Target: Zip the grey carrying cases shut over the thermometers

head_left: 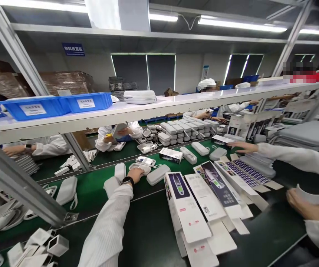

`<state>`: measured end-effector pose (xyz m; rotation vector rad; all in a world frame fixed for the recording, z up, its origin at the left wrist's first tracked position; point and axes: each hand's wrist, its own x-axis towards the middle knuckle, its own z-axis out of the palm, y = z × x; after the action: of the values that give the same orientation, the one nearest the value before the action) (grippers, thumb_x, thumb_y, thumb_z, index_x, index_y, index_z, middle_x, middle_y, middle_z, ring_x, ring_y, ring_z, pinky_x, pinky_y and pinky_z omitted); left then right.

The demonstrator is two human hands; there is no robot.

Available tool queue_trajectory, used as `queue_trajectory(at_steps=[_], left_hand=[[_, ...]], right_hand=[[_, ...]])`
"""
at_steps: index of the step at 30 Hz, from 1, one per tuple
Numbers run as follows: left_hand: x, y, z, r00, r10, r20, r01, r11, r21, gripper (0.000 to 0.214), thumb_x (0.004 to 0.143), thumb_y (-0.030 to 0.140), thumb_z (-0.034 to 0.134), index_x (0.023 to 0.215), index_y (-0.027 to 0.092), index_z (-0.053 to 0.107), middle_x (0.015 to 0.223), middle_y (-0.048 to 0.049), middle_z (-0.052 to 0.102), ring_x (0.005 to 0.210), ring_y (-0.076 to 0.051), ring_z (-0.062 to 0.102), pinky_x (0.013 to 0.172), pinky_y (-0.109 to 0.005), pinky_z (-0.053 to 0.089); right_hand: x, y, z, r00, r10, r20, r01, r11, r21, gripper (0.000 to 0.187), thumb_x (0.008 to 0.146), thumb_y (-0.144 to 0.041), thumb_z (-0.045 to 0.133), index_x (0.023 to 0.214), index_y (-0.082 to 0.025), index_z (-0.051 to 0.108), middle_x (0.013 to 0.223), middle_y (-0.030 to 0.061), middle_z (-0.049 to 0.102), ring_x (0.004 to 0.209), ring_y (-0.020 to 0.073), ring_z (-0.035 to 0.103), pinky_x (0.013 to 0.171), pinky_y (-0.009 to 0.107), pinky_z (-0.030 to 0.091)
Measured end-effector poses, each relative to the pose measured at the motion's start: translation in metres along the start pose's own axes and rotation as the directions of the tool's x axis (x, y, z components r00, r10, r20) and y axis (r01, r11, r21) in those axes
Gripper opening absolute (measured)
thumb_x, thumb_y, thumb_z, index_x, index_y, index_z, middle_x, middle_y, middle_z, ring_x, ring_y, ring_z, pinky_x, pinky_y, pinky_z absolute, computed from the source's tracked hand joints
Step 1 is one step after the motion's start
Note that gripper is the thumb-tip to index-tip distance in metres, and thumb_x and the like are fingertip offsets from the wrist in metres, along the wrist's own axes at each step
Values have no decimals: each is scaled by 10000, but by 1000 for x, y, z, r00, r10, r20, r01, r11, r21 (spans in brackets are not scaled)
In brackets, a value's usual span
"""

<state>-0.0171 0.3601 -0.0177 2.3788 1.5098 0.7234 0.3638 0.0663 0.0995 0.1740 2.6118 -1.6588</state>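
Left hand is stretched out over the green belt, fingers curled on the near edge of a white case, while the right hand is closed round a blurry white piece, so I'd grip the case square and lift it level so it doesn't tip.

blue bins sit on the shelf while flattened cartons, perhaps thermometer boxes, overlap on the belt.

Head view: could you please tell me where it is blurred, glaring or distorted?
Head view: the wide lens tilts the frame posts; ceiling lights blow out; the right hand, holding a white piece, is motion-blurred; the left hand is sharp.
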Motion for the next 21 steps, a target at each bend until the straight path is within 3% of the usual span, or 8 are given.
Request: queue_trajectory(at_steps=[1,3,6,7,10,13,18,21], left_hand=[[6,1,-4,1000,8,-23,-9,1000,-23,311,954,366,625,1207,185,629,1233,-94,647,1034,-229,654,892,-453,562],[13,5,-19,993,-3,-117,-6,997,-76,316,953,374,624,1206,185,626,1232,-93,643,1039,-231,648,896,-455,556],[11,12,-55,949,-80,-304,31,986,-165,351,981,411,552,1234,171,585,1217,-102,625,1062,-251,624,923,-484,518],[4,15,-69,932,-102,-348,35,981,-193,357,1015,416,461,1244,161,562,1197,-112,621,1060,-255,614,930,-484,501],[-40,36,-113,925,-73,-373,-23,969,-246,421,1047,410,249,1218,144,528,1107,-118,627,1013,-249,591,905,-414,485],[-113,74,-150,962,30,-272,-103,961,-257,325,1006,456,421,1106,193,584,982,-45,638,884,-208,592,821,-326,485],[-230,136,-181,898,347,271,-259,913,-314,196,1016,315,467,1012,228,643,1034,-47,641,992,-204,582,959,-340,440],[-269,144,-181,855,313,412,-205,936,-285,183,1010,302,502,989,262,679,1000,-19,655,1034,-190,604,1203,-460,204]], right_hand=[[-21,-7,-11,998,-41,36,40,999,33,665,957,-182,-9,701,81,545,621,-36,455,680,128,573,563,297,254],[-27,-11,-14,960,-74,-269,135,968,213,560,1013,-267,215,702,17,583,602,-23,491,682,159,599,550,266,304],[47,9,24,639,176,-749,385,770,509,278,1003,-341,542,832,-171,679,761,21,675,773,196,635,564,273,469],[81,18,41,615,219,-758,400,741,539,180,995,-357,583,933,-230,694,913,41,709,835,196,646,633,292,537],[165,41,78,602,275,-750,433,676,596,253,997,-350,603,1198,-202,640,1227,88,639,1003,203,652,863,386,578],[206,50,79,602,309,-736,476,601,642,432,1025,-515,484,1325,-217,569,1266,122,634,1048,245,656,881,445,559],[230,61,57,592,355,-724,710,196,677,895,903,-843,219,1390,-154,520,1212,198,674,1089,339,662,906,520,507],[242,70,63,641,401,-655,665,136,734,844,913,-821,289,1317,-144,593,1081,185,720,951,323,693,787,489,546]])
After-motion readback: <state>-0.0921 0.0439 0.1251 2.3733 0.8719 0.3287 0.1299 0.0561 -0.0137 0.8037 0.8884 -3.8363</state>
